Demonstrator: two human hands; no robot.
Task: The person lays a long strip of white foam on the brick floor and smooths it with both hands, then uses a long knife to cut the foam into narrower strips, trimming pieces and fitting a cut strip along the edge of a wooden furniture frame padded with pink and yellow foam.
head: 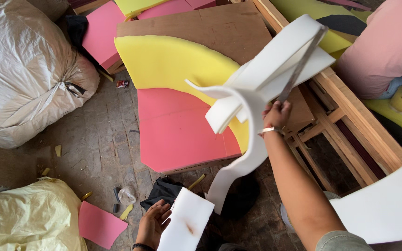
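Floor: worn grey brick paving (pixel 103 135), littered with small foam scraps and a crumpled clear wrapper (pixel 127 195).
Room: a cluttered workshop corner; a wooden frame (pixel 350 116) ran along the right, and a person in a pink shirt (pixel 387 46) sat beyond it.
Sacks: a large white sack (pixel 24 69), tied shut at its neck, lay at upper left; a pale yellow sack (pixel 29 216) lay at lower left. What either held could not be seen.
Stack: a brown board (pixel 210 28) carried a curved yellow foam sheet (pixel 173 62) over a pink foam sheet (pixel 177 132); more pink and yellow sheets lay behind it.
Loose pieces: a pink offcut (pixel 101 225) lay beside the yellow sack; a black cloth (pixel 164 193) lay on the floor below the stack.
Right hand: the right hand (pixel 277 115) was closed round a long metal blade (pixel 302 62), raised above the stack.
White foam: the white foam (pixel 266 74) hung in the air around the blade, just above the right hand, with a strip curling down towards the floor.
Left hand: the left hand (pixel 153 223) was open, fingers spread, touching the edge of a white slab (pixel 182 225) at the bottom of the view.
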